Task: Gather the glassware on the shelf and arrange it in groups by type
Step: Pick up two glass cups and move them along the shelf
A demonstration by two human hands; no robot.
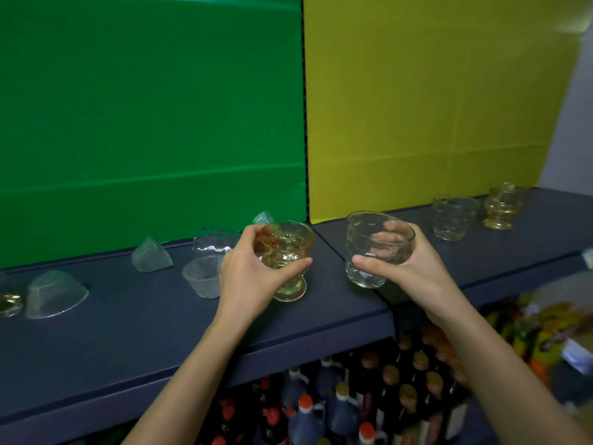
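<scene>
My left hand [253,274] grips an amber footed glass [290,290] near the middle of the dark shelf [128,332]. My right hand [407,264] grips a clear tumbler [365,239], tilted above the shelf. At the far right stand another clear tumbler [454,216] and an amber footed glass [502,205]. Left of my left hand are a small clear cup [202,276], a clear wavy dish [213,242], an overturned clear cup [150,260] and an overturned clear bowl [54,293]. A further amber glass piece [8,303] shows at the left edge.
A green panel [150,123] and a yellow panel [433,107] back the shelf. Behind my left hand a small greenish glass piece [264,217] peeks out. Below the shelf stand several dark bottles [353,403], with colourful packets [545,332] at the lower right.
</scene>
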